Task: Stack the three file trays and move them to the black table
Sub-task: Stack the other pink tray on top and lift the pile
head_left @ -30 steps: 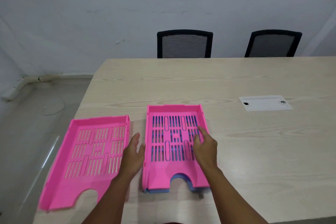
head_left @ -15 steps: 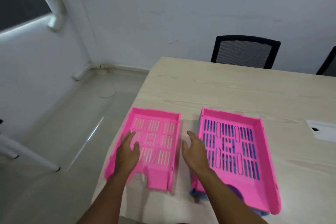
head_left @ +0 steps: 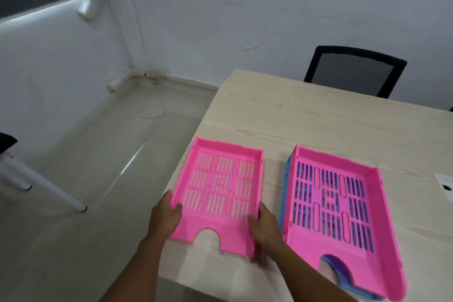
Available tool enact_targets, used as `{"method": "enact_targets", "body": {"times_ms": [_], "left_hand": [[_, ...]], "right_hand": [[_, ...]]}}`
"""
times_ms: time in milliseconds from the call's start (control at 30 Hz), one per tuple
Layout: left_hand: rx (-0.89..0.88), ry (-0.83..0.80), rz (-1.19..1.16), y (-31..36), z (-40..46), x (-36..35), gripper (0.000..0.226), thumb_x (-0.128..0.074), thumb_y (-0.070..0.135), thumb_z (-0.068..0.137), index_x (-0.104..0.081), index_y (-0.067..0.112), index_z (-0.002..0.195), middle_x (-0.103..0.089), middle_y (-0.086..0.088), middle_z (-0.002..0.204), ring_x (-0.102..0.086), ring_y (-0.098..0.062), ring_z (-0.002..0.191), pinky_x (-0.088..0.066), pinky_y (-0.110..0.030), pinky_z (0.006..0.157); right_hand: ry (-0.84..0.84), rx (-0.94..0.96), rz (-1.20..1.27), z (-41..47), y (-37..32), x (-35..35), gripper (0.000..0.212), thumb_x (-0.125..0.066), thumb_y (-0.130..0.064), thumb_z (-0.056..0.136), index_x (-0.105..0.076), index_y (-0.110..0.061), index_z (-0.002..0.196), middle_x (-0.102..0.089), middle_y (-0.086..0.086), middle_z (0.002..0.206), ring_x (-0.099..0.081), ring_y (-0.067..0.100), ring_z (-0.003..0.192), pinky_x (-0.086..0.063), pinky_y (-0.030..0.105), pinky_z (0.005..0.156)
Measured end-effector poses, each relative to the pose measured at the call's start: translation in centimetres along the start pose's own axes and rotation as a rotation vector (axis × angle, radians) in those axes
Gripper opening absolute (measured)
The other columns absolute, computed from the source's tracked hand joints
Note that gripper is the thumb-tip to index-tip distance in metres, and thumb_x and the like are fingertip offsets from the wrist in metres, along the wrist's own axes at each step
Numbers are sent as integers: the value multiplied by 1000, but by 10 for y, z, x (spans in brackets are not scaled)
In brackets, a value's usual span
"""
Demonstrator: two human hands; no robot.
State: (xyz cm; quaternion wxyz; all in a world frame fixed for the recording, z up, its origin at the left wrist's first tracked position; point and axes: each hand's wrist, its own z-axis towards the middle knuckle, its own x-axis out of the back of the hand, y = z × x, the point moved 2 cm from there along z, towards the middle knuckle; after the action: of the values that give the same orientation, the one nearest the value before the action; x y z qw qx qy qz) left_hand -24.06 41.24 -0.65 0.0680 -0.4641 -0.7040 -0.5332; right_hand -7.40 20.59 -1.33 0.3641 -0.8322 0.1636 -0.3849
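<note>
A single pink file tray (head_left: pixel 221 185) lies near the left edge of the light wooden table (head_left: pixel 318 120), its left side partly past the edge. My left hand (head_left: pixel 166 216) grips its left wall and my right hand (head_left: pixel 264 225) grips its right wall, near the front. To the right, a second pink tray (head_left: pixel 343 235) sits nested on a blue tray (head_left: pixel 286 179), of which only the left rim and a front corner show.
A black mesh chair (head_left: pixel 353 71) stands behind the table's far side. A white plate (head_left: pixel 445 185) is set into the tabletop at the right edge. Tiled floor and a white leg (head_left: pixel 44 184) lie to the left.
Both hands left the stacked pair and moved left to the single pink tray, closing on its two side walls. My view has swung left and closer.
</note>
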Motion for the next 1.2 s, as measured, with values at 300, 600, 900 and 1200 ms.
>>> {"method": "enact_targets", "body": {"times_ms": [300, 600, 900, 1200], "left_hand": [[-80, 39, -101, 13, -9, 2, 24, -54, 4, 92, -69, 9, 110, -69, -12, 94, -64, -30, 87, -47, -33, 67], [-176, -20, -353, 73, -38, -23, 19, -50, 9, 99, -39, 16, 114, -63, -5, 113, -63, -19, 93, -49, -37, 73], [-389, -239, -292, 141, -112, -121, 51, -37, 10, 103, -36, 32, 149, -64, -1, 129, -66, -14, 108, -55, -40, 94], [-390, -312, -142, 166, -149, -178, 51, -34, 9, 104, -33, 26, 152, -62, -8, 134, -62, -24, 118, -50, -46, 105]], "right_hand": [[199, 165, 88, 9, -19, 19, 43, -46, -5, 98, -58, -14, 138, -72, 3, 120, -68, 21, 106, -55, 45, 100], [249, 247, 198, -19, -37, 118, 47, -48, -6, 102, -50, -21, 146, -67, -1, 111, -65, 18, 91, -53, 30, 82], [468, 134, 298, -56, 54, 232, 45, -54, 0, 98, -54, -6, 143, -60, -2, 126, -60, 15, 110, -44, 29, 94], [462, 16, 362, -81, 114, 266, 41, -53, -7, 100, -63, -39, 124, -71, -19, 109, -71, 15, 98, -60, 46, 86]]}}
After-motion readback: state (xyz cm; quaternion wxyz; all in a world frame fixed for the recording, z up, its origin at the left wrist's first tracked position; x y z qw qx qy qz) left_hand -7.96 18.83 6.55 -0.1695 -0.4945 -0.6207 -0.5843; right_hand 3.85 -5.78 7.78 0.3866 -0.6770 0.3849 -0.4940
